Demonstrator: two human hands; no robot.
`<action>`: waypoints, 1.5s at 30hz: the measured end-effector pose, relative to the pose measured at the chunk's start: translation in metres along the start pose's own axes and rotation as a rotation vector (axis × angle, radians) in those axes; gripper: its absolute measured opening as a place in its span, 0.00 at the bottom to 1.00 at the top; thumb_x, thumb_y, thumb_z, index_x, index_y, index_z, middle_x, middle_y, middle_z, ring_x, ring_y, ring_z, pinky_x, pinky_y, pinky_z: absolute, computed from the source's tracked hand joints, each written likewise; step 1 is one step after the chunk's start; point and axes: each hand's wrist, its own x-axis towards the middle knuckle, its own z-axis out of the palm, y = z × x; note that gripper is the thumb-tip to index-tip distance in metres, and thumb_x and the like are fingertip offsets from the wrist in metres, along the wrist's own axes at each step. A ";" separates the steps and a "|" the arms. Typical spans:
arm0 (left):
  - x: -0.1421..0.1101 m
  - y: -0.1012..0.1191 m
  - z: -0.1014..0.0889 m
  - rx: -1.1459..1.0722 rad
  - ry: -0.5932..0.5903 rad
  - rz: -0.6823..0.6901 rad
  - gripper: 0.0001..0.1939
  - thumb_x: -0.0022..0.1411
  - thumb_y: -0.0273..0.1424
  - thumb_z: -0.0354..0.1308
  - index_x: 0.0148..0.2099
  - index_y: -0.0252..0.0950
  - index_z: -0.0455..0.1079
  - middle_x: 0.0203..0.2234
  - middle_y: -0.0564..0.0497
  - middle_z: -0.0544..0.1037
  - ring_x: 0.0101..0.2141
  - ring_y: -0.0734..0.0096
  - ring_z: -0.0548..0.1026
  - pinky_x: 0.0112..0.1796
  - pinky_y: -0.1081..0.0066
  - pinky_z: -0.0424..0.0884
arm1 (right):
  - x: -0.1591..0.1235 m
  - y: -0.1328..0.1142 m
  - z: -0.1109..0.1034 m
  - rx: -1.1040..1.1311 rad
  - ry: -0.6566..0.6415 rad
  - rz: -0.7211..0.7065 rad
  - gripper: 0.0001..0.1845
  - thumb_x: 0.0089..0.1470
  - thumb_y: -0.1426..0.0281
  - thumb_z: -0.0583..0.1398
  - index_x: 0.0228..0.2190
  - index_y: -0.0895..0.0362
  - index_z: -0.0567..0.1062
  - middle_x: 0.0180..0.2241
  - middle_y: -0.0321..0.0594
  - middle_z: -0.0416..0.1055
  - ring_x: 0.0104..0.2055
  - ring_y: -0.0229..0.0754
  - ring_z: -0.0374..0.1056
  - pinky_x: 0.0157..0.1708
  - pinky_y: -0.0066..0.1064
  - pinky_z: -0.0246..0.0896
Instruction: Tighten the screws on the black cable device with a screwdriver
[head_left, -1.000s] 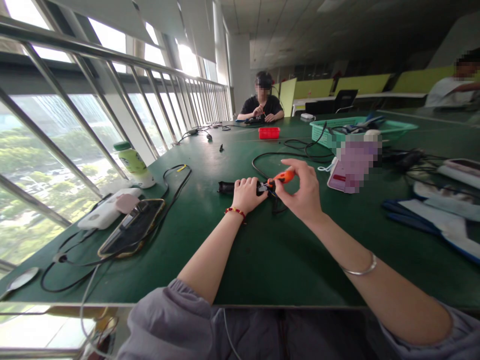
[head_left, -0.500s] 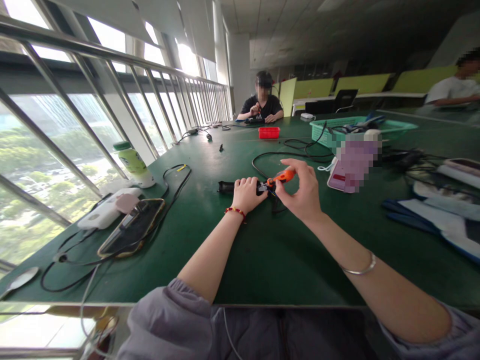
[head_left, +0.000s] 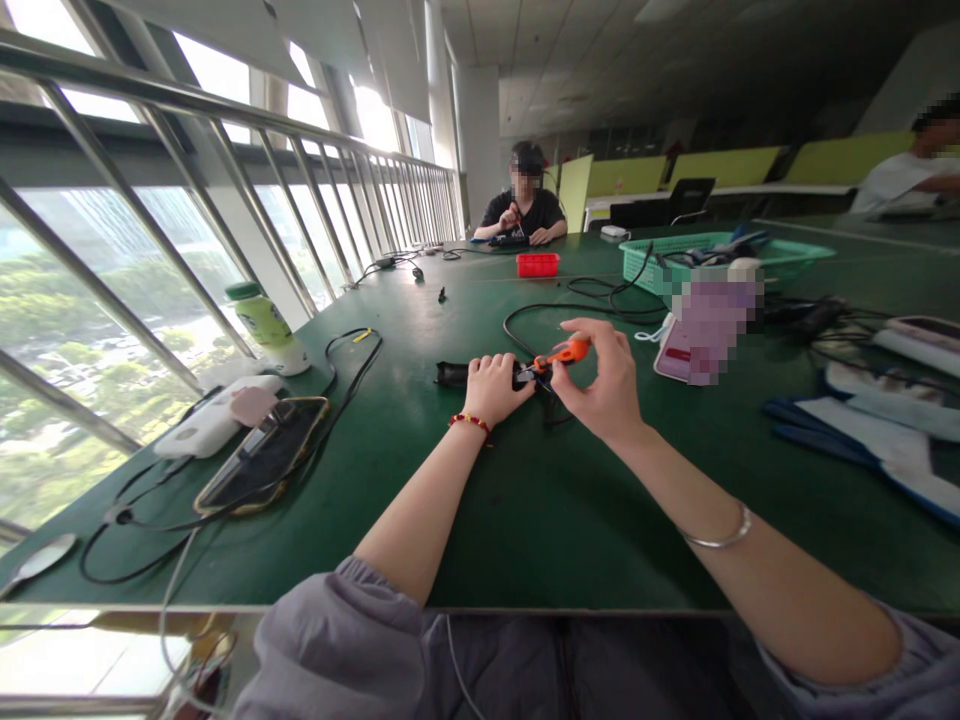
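Observation:
My left hand (head_left: 493, 388) is wrapped over a long black device (head_left: 451, 375) lying on the green table. It presses the device down, and its fingers hide the middle part. In my right hand (head_left: 604, 385) is a pair of orange-handled pliers (head_left: 559, 354), held between thumb and fingers. The metal jaws point left and down at the right end of the device, close to my left thumb. Small dark wires show around that end, but what the jaws touch is too small to tell.
A phone (head_left: 262, 455), white power bank (head_left: 214, 420) and bottle (head_left: 268, 328) stand left on the table (head_left: 585, 540). Ahead are a red box (head_left: 538, 265) and green basket (head_left: 637, 262). A pink phone (head_left: 701, 335) and gloves (head_left: 870, 425) lie right. A person (head_left: 525, 205) sits opposite.
The orange handles of the pliers have shifted very slightly in my right hand. My left hand and the black device have stayed in place.

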 end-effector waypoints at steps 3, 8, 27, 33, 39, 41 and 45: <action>0.000 0.000 0.001 -0.001 0.003 0.000 0.19 0.61 0.45 0.50 0.46 0.36 0.65 0.41 0.44 0.74 0.45 0.56 0.69 0.48 0.60 0.58 | 0.000 0.001 0.001 -0.016 -0.026 0.032 0.13 0.48 0.70 0.59 0.39 0.53 0.68 0.31 0.37 0.73 0.32 0.43 0.67 0.41 0.39 0.60; 0.000 -0.001 0.002 0.009 0.005 -0.002 0.20 0.61 0.46 0.49 0.46 0.37 0.65 0.41 0.44 0.74 0.44 0.56 0.69 0.48 0.60 0.58 | 0.000 0.000 0.001 -0.037 -0.050 0.056 0.07 0.50 0.68 0.59 0.34 0.51 0.69 0.23 0.31 0.72 0.28 0.41 0.66 0.43 0.38 0.59; 0.000 0.001 0.000 -0.001 -0.001 -0.002 0.19 0.61 0.45 0.50 0.46 0.36 0.65 0.41 0.44 0.74 0.44 0.55 0.69 0.48 0.59 0.59 | 0.000 0.001 0.000 -0.008 -0.001 -0.012 0.19 0.49 0.71 0.57 0.45 0.55 0.66 0.38 0.41 0.73 0.36 0.43 0.68 0.42 0.39 0.61; 0.000 0.000 0.001 -0.005 0.008 -0.001 0.20 0.61 0.46 0.50 0.46 0.36 0.65 0.41 0.44 0.74 0.45 0.55 0.69 0.48 0.59 0.59 | 0.000 0.000 0.001 -0.064 -0.040 0.071 0.06 0.51 0.65 0.59 0.33 0.51 0.69 0.25 0.33 0.73 0.31 0.43 0.66 0.41 0.38 0.61; 0.000 0.000 0.002 0.005 0.010 0.006 0.19 0.61 0.45 0.50 0.46 0.36 0.65 0.41 0.44 0.74 0.44 0.55 0.69 0.48 0.59 0.59 | 0.000 0.001 0.000 -0.019 -0.009 0.013 0.19 0.48 0.70 0.57 0.45 0.54 0.66 0.39 0.41 0.73 0.36 0.44 0.68 0.43 0.39 0.60; 0.000 0.000 0.001 0.002 0.010 0.008 0.19 0.61 0.45 0.50 0.46 0.36 0.65 0.41 0.45 0.75 0.44 0.55 0.69 0.48 0.59 0.59 | 0.000 0.001 0.001 -0.020 -0.004 0.017 0.18 0.48 0.70 0.58 0.44 0.55 0.67 0.37 0.40 0.73 0.35 0.43 0.68 0.42 0.38 0.61; 0.001 0.000 0.001 0.005 0.009 0.005 0.20 0.61 0.46 0.50 0.45 0.36 0.65 0.41 0.44 0.75 0.44 0.55 0.69 0.48 0.59 0.58 | 0.000 0.000 0.001 -0.077 -0.024 0.100 0.04 0.51 0.66 0.59 0.30 0.52 0.71 0.24 0.34 0.72 0.28 0.41 0.64 0.40 0.36 0.60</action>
